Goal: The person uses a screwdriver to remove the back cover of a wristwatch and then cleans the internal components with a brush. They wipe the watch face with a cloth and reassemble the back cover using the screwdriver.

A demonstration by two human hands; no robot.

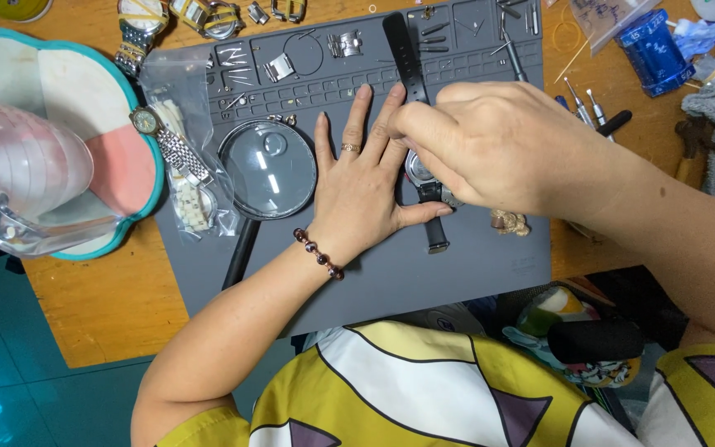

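A black-strapped wristwatch (420, 170) lies face-up on a grey work mat (391, 273), pinned between the flat, spread left hand (357, 186) and the right hand (498, 145), whose pinched fingertips press its case, beside a magnifying glass (268, 170).

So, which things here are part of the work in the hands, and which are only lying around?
In use:
- left hand, flat, steadying the watch
- right hand over the black-strapped wristwatch
- grey rubber work mat

Lying about:
- round magnifying glass
- silver metal-band watch on a clear bag
- blue plastic box
- clear measuring jug
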